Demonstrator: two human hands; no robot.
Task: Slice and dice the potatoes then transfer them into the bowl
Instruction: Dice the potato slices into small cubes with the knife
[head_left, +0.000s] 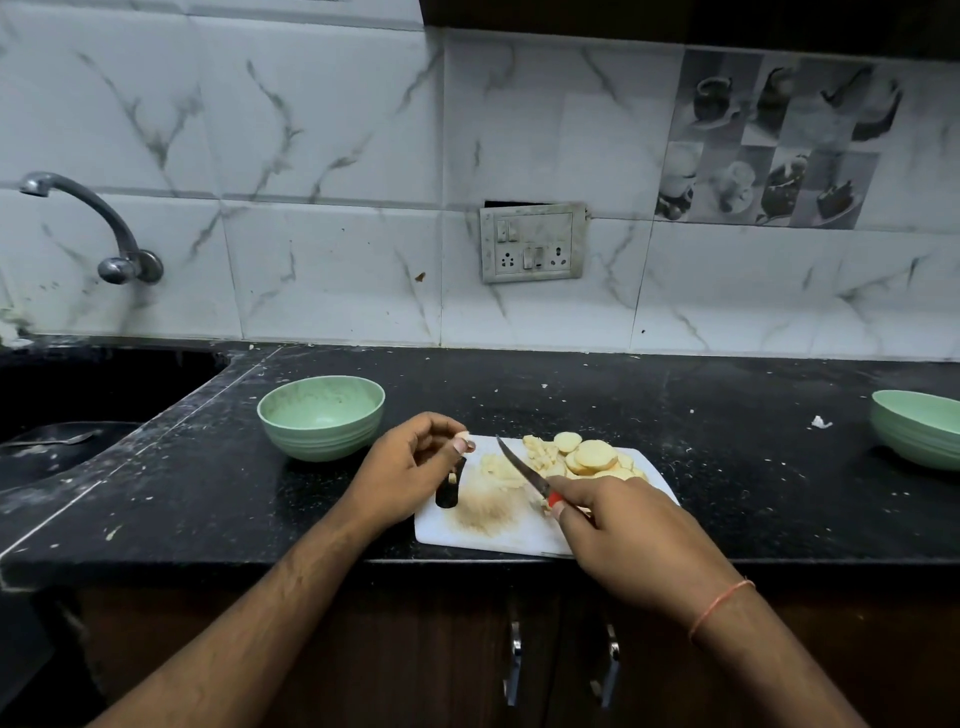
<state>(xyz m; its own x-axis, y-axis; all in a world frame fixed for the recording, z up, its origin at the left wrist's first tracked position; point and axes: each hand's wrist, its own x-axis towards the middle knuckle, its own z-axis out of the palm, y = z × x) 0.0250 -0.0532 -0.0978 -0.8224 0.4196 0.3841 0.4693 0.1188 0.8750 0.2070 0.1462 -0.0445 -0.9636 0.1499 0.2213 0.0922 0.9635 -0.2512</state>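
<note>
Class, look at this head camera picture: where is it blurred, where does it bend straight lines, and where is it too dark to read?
Head view: motion blur smears the diced potato on the cutting board; wide-angle bending curves the counter edge and wall tiles; the sink and cupboard doors lie in deep shadow.

You see a black stone-like counter (675, 415), polished but dulled with pale specks and crumbs, its front edge chipped and rough. On it near the front edge lies a white board (498, 535) that looks like smooth plastic, scuffed and stained brownish in the middle. The knife (522, 470) has a dark metal blade and a glossy red handle. The potato slices (595, 454) look moist and matt, pale yellow. The bowl (322, 415) toward the back left is matt green with a ribbed outer wall. Behind the counter the wall tiles (311, 156) are glossy marble-patterned, and the tap (104, 223) is shiny metal.
</note>
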